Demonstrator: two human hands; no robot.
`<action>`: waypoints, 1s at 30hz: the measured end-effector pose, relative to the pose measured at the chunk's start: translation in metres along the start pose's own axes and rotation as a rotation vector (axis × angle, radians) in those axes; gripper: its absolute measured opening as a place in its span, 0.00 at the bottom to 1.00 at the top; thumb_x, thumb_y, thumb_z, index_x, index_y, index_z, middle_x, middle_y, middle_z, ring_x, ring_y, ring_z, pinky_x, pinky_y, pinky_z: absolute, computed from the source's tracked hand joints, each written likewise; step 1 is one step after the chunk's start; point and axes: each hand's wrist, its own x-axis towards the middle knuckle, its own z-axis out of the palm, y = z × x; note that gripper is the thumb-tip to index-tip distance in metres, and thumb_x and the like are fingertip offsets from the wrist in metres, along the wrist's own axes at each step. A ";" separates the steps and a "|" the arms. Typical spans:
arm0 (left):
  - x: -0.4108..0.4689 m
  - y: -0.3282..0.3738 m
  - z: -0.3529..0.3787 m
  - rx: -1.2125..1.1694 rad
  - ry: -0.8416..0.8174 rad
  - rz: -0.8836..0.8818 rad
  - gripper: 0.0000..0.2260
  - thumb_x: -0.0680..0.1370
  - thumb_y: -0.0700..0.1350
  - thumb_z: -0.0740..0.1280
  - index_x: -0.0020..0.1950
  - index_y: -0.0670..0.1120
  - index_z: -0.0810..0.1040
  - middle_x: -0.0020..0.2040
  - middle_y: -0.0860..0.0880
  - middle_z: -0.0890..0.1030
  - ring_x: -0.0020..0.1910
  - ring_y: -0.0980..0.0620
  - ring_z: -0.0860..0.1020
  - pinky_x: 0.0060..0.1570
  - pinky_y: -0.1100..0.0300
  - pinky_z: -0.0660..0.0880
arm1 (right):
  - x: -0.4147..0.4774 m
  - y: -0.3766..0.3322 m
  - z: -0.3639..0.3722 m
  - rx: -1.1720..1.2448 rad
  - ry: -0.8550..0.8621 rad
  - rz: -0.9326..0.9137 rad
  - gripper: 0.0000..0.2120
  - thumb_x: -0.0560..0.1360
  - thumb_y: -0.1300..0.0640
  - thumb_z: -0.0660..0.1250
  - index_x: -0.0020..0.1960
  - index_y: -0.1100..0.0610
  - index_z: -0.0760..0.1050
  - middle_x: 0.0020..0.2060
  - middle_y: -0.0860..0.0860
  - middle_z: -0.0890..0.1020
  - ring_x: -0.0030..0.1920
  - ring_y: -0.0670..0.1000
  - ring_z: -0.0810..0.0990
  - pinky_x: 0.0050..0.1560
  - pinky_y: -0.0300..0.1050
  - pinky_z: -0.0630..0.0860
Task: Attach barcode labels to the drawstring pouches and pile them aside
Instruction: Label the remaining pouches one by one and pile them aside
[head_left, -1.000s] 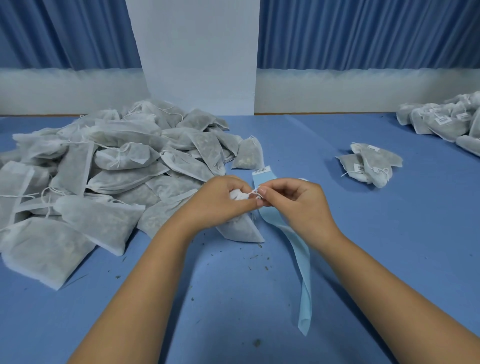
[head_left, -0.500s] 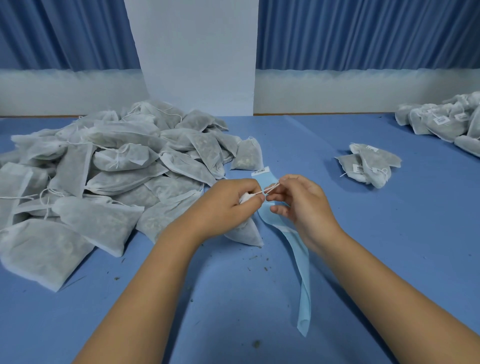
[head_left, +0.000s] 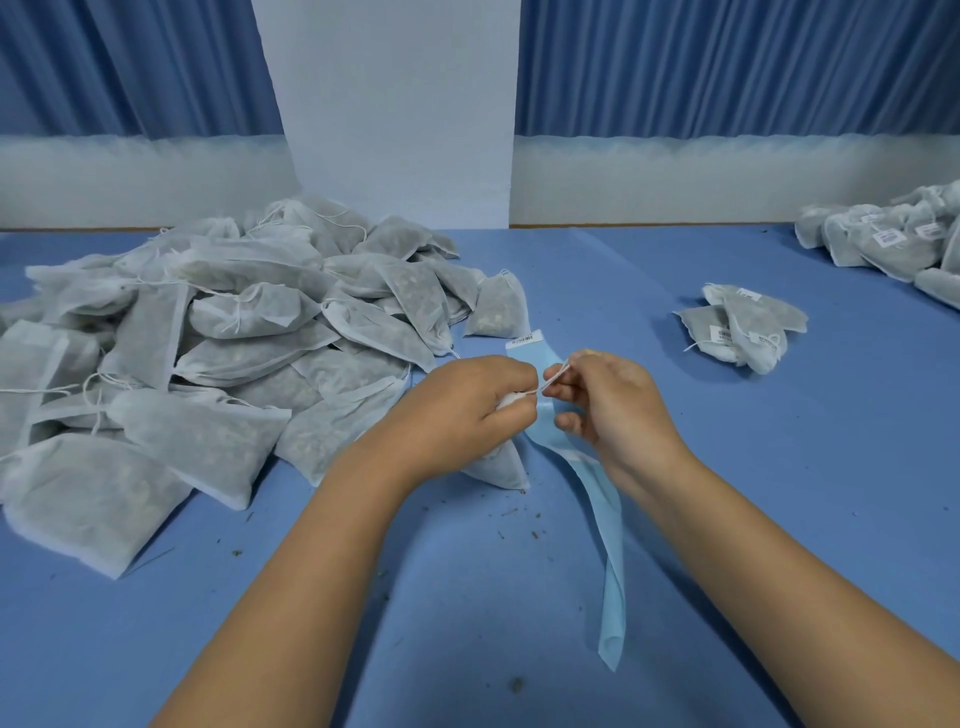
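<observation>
Two hands meet above the blue label strip (head_left: 609, 525) on the bench (head_left: 805, 493) — left hand (head_left: 467, 410) fingers curled round a drawstring pouch (head_left: 496, 467), right hand (head_left: 610, 413) fingers pinching its drawstring (head_left: 550, 383) taut. Unlabelled pouches (head_left: 208, 364) heap left of the strip, labelled pouches (head_left: 743, 327) right.

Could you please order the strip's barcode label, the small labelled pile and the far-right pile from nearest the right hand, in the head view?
1. barcode label, just beyond the right hand.
2. small labelled pile, farther right.
3. far-right pile, back right.
</observation>
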 end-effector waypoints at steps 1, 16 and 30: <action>0.000 -0.001 0.001 -0.002 0.007 -0.007 0.13 0.79 0.48 0.60 0.39 0.41 0.69 0.33 0.50 0.68 0.35 0.53 0.67 0.40 0.51 0.68 | 0.000 0.000 -0.001 0.016 0.002 0.006 0.12 0.81 0.60 0.58 0.41 0.60 0.76 0.30 0.46 0.81 0.33 0.42 0.80 0.27 0.37 0.73; 0.007 -0.038 0.000 -0.563 0.201 -0.528 0.19 0.78 0.53 0.69 0.47 0.36 0.79 0.39 0.47 0.76 0.40 0.51 0.73 0.44 0.55 0.67 | -0.008 -0.002 0.000 -0.152 -0.128 -0.420 0.06 0.82 0.61 0.60 0.48 0.53 0.73 0.52 0.53 0.80 0.52 0.45 0.78 0.46 0.39 0.78; 0.017 -0.022 0.012 -0.785 0.479 -0.665 0.15 0.77 0.55 0.70 0.42 0.45 0.73 0.37 0.48 0.72 0.36 0.54 0.72 0.37 0.61 0.70 | -0.013 0.018 0.014 -0.534 -0.289 -0.577 0.05 0.81 0.60 0.63 0.48 0.50 0.73 0.57 0.44 0.76 0.69 0.38 0.65 0.65 0.42 0.67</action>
